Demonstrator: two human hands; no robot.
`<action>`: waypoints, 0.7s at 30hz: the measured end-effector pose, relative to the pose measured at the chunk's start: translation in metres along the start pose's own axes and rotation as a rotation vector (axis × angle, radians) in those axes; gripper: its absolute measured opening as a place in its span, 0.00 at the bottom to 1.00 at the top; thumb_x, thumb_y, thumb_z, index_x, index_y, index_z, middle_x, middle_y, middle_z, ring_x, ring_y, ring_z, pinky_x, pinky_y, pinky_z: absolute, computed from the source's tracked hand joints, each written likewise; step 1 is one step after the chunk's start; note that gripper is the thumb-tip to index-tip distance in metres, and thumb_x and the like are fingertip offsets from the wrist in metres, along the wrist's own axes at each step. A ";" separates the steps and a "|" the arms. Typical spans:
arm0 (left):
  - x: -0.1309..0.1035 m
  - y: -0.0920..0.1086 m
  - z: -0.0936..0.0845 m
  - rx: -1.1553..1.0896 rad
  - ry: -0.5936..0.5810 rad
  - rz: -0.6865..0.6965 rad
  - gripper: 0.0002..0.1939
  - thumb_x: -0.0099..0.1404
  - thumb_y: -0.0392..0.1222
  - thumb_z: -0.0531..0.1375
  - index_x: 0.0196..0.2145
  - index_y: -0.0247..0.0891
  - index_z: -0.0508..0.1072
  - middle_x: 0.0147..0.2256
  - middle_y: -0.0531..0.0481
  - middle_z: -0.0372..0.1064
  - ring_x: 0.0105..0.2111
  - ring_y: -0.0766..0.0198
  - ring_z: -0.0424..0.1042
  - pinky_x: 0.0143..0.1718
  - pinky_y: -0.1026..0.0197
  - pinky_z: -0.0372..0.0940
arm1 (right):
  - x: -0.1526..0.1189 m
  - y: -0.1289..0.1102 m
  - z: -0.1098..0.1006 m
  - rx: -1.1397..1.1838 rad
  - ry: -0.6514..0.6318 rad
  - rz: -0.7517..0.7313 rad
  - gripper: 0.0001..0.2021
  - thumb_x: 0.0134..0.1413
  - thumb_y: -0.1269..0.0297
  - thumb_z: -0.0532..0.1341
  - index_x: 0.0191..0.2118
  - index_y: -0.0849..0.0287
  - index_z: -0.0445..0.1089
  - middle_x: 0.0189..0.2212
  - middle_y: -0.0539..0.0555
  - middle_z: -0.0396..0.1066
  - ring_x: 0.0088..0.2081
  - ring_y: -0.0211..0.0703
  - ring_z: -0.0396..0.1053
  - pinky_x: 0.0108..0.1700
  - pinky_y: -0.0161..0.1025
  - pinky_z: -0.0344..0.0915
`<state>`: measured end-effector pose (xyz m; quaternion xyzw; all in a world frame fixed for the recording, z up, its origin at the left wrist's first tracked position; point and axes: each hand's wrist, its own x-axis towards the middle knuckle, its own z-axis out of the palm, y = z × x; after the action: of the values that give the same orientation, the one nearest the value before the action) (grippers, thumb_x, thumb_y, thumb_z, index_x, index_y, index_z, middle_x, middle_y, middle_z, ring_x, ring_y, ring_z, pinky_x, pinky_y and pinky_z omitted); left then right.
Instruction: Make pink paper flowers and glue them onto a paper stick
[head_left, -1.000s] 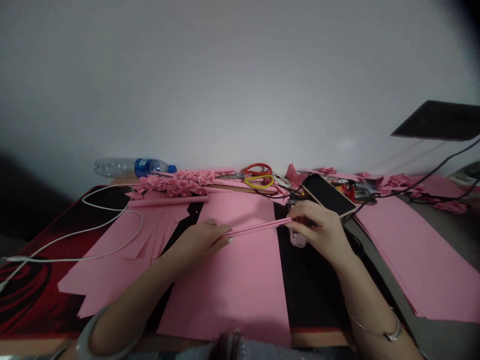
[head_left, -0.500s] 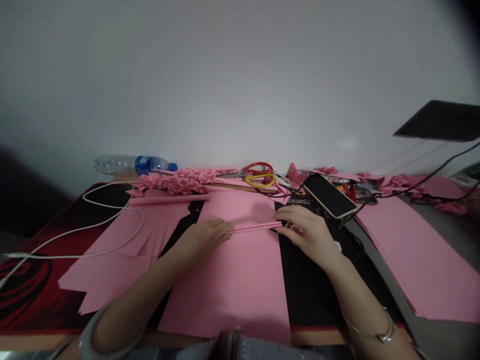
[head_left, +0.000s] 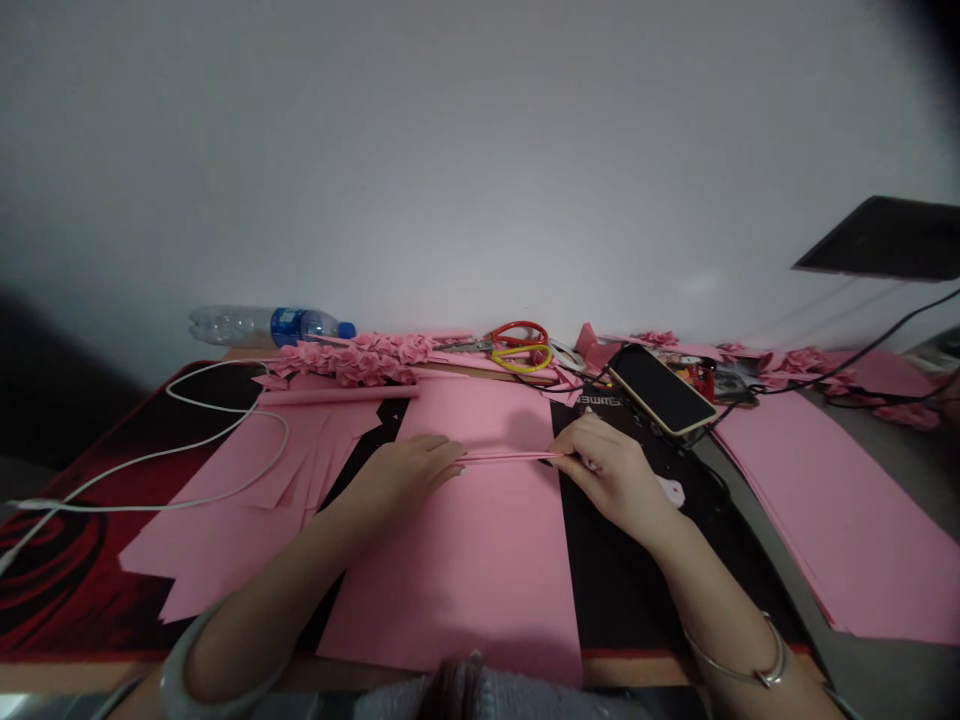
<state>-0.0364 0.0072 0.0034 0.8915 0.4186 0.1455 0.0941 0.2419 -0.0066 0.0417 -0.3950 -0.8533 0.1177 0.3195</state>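
A narrow folded strip of pink paper (head_left: 504, 457) stretches level between my two hands. My left hand (head_left: 409, 472) pinches its left end, fingers pressed together over it. At the other end my right hand (head_left: 609, 468) is closed on the strip between thumb and fingers; the fingertips are partly hidden. Under both lies a large pink paper sheet (head_left: 465, 590), flat on the dark desk mat (head_left: 615, 600). A small pale pink piece (head_left: 672, 491) shows just beyond my right wrist.
Cut pink sheets (head_left: 217, 540) and a white cable (head_left: 187, 508) lie left. Along the wall are a plastic bottle (head_left: 270, 326), paper flowers (head_left: 375, 358), scissors (head_left: 521, 345) and a phone (head_left: 661, 388). A stack of pink paper (head_left: 840, 520) sits right.
My right fingers have curled in more tightly at the strip's right end, and that end has dropped slightly. My left hand has stayed nearly still.
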 end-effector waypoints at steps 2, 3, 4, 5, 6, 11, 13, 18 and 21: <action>0.000 0.000 0.000 0.003 -0.002 -0.001 0.16 0.73 0.43 0.47 0.40 0.37 0.74 0.39 0.45 0.74 0.38 0.59 0.72 0.42 0.59 0.67 | 0.000 0.000 0.000 -0.001 -0.001 0.001 0.06 0.62 0.68 0.58 0.33 0.59 0.70 0.29 0.56 0.72 0.33 0.44 0.68 0.36 0.40 0.64; 0.000 0.000 -0.001 0.007 -0.005 -0.005 0.16 0.73 0.42 0.47 0.41 0.37 0.73 0.39 0.45 0.74 0.38 0.59 0.72 0.42 0.59 0.67 | 0.000 0.000 0.000 -0.003 -0.001 0.005 0.06 0.62 0.68 0.58 0.34 0.59 0.70 0.30 0.56 0.72 0.33 0.44 0.68 0.36 0.40 0.64; 0.000 0.001 -0.001 0.012 -0.008 -0.009 0.16 0.73 0.42 0.47 0.41 0.37 0.73 0.39 0.45 0.74 0.38 0.59 0.72 0.41 0.59 0.67 | 0.001 0.000 0.000 -0.006 -0.003 0.011 0.06 0.62 0.68 0.58 0.34 0.59 0.70 0.30 0.56 0.72 0.34 0.44 0.68 0.37 0.40 0.64; 0.000 0.001 -0.001 0.016 -0.014 -0.013 0.16 0.73 0.42 0.47 0.41 0.37 0.73 0.40 0.45 0.74 0.37 0.59 0.72 0.41 0.58 0.67 | 0.001 -0.001 0.001 -0.011 -0.006 0.017 0.06 0.63 0.68 0.58 0.35 0.59 0.71 0.31 0.56 0.73 0.34 0.44 0.68 0.37 0.40 0.65; 0.000 0.002 -0.002 0.021 -0.020 -0.014 0.16 0.73 0.42 0.47 0.41 0.37 0.73 0.40 0.45 0.74 0.37 0.58 0.72 0.40 0.58 0.67 | 0.001 -0.001 0.001 -0.016 -0.011 0.021 0.05 0.63 0.68 0.58 0.35 0.59 0.71 0.31 0.56 0.73 0.35 0.45 0.68 0.38 0.41 0.65; 0.002 0.006 -0.003 0.031 -0.045 -0.001 0.15 0.72 0.41 0.47 0.40 0.37 0.73 0.38 0.44 0.74 0.36 0.58 0.73 0.40 0.58 0.67 | 0.001 -0.002 0.007 -0.044 -0.027 0.015 0.05 0.62 0.69 0.58 0.35 0.59 0.70 0.31 0.56 0.73 0.36 0.45 0.68 0.39 0.41 0.65; 0.002 0.007 -0.004 0.034 -0.053 0.003 0.16 0.73 0.41 0.47 0.39 0.37 0.73 0.37 0.45 0.74 0.36 0.59 0.72 0.39 0.59 0.67 | 0.001 -0.002 0.009 -0.056 -0.032 0.014 0.06 0.63 0.69 0.58 0.35 0.59 0.70 0.31 0.56 0.73 0.35 0.45 0.68 0.38 0.41 0.65; 0.003 0.009 -0.007 0.042 -0.055 0.013 0.16 0.73 0.40 0.46 0.40 0.36 0.73 0.36 0.45 0.73 0.36 0.60 0.72 0.38 0.60 0.67 | -0.002 0.001 0.011 -0.052 -0.051 0.014 0.06 0.63 0.69 0.57 0.34 0.60 0.70 0.30 0.55 0.72 0.34 0.45 0.67 0.37 0.40 0.64; 0.002 0.009 -0.006 0.020 -0.029 0.028 0.17 0.73 0.41 0.45 0.40 0.37 0.73 0.34 0.46 0.73 0.36 0.60 0.72 0.38 0.61 0.67 | -0.004 0.003 0.012 -0.041 -0.061 0.012 0.07 0.63 0.69 0.57 0.34 0.60 0.70 0.29 0.55 0.71 0.34 0.44 0.68 0.37 0.40 0.63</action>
<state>-0.0308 0.0037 0.0118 0.9001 0.4062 0.1296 0.0890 0.2376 -0.0066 0.0294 -0.4029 -0.8624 0.1141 0.2846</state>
